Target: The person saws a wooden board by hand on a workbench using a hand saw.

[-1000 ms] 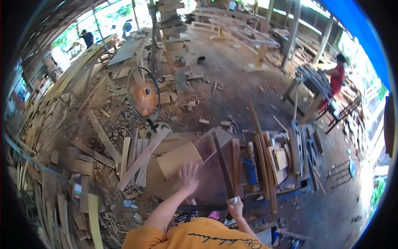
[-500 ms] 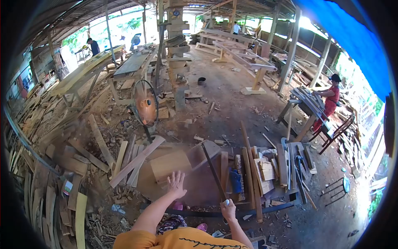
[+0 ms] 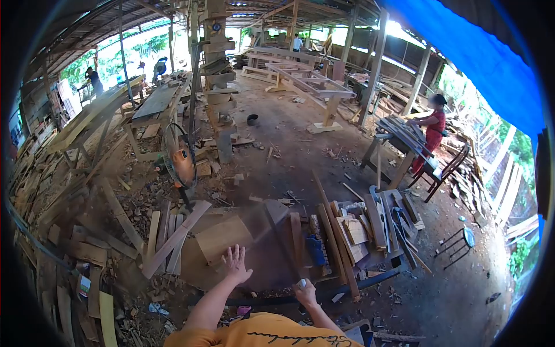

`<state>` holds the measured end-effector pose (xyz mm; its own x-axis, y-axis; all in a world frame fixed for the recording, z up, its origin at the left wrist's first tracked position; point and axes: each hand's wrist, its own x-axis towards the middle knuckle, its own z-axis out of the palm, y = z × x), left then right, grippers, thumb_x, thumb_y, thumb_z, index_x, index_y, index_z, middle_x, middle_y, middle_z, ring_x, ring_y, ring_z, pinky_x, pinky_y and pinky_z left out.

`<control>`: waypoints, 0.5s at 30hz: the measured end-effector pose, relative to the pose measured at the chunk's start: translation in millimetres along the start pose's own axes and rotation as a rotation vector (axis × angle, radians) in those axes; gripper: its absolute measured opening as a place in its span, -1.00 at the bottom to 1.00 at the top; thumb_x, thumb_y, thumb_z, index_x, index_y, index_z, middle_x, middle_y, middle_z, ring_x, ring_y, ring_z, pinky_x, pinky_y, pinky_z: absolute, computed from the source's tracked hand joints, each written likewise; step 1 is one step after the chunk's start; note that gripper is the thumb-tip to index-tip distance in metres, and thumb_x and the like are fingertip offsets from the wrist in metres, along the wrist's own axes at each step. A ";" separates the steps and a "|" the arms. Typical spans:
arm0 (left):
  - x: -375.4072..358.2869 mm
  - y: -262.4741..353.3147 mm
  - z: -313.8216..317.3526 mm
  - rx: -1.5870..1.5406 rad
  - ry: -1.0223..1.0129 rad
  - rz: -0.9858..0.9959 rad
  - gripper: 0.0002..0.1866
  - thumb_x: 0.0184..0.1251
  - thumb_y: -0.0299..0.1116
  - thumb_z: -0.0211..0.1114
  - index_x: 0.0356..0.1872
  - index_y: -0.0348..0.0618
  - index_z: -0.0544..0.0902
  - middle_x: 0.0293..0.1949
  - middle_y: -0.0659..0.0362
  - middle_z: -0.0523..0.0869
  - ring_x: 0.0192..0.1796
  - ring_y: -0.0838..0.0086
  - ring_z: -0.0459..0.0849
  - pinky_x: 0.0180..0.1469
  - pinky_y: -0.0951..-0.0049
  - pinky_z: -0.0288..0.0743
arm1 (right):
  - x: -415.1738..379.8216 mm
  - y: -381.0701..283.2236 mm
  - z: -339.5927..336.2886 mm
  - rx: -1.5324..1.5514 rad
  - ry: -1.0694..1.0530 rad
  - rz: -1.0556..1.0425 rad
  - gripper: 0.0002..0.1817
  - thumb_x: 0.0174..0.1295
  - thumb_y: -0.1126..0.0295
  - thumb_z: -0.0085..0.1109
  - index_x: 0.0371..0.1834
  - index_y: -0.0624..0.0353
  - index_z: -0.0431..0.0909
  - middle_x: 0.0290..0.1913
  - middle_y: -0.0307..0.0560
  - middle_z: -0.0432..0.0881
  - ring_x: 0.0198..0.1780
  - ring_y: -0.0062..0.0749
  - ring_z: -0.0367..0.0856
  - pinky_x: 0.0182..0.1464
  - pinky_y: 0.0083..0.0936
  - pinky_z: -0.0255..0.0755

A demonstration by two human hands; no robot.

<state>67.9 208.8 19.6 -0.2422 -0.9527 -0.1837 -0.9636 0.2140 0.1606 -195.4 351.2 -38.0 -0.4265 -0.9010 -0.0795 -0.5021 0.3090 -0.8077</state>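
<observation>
My left hand point(image 3: 236, 265) lies with fingers spread at the lower right edge of a light wooden panel point(image 3: 222, 238), over a brown board beneath it. In my right hand point(image 3: 306, 294) is the white end of a long, thin, dark blade-like tool point(image 3: 281, 243). The tool slants up and left across the brown board point(image 3: 265, 260) toward a greyish piece of wood point(image 3: 272, 215) at the far edge, and it is smeared by motion. My fist wraps around its near end.
Wood strips point(image 3: 329, 240) and a blue object point(image 3: 316, 250) lie right of the board. A fan point(image 3: 181, 159) stands beyond it, left. Scrap planks point(image 3: 121, 214) cover the left floor. A person in red point(image 3: 430, 130) works at a bench on the right; a small stool point(image 3: 467, 237) stands nearer.
My view has turned right, so the surroundings sit farther left in the frame. The tool in my right hand has become blurred. My left hand stays spread by the light panel.
</observation>
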 end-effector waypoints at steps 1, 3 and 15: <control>-1.6 -1.6 -1.5 0.006 -0.003 0.010 0.11 0.15 0.09 0.39 0.62 0.05 -0.08 0.64 0.06 -0.13 0.65 -0.01 -0.22 0.55 -0.29 -0.22 | 0.7 -3.8 -3.1 -0.013 0.007 0.015 -0.67 0.15 0.26 0.42 -0.25 0.27 0.54 -0.36 0.18 0.71 -0.28 0.03 0.75 -0.24 -0.20 0.57; -2.1 -5.6 -5.3 0.002 0.008 0.032 0.07 0.16 0.08 0.39 0.61 0.06 -0.04 0.63 0.10 -0.07 0.64 0.05 -0.15 0.55 -0.27 -0.19 | 2.5 0.4 -4.1 -0.024 0.012 0.007 -0.67 0.17 0.26 0.41 -0.23 0.28 0.53 -0.40 0.13 0.71 -0.40 -0.11 0.74 -0.33 -0.29 0.58; 20.1 -38.8 13.5 -0.126 0.320 0.201 -0.24 0.21 0.06 0.35 0.40 0.00 0.38 0.39 0.09 0.40 0.43 0.11 0.29 0.41 -0.13 0.06 | -15.0 -5.2 28.9 0.000 0.036 0.047 -0.69 0.19 0.28 0.39 -0.26 0.26 0.50 -0.43 0.05 0.69 -0.44 -0.28 0.74 -0.38 -0.32 0.57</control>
<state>98.9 184.3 -3.4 -0.3579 -0.9178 0.1720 -0.8740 0.3941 0.2842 -164.7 354.3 -49.5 -0.4765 -0.8739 -0.0959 -0.4809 0.3504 -0.8038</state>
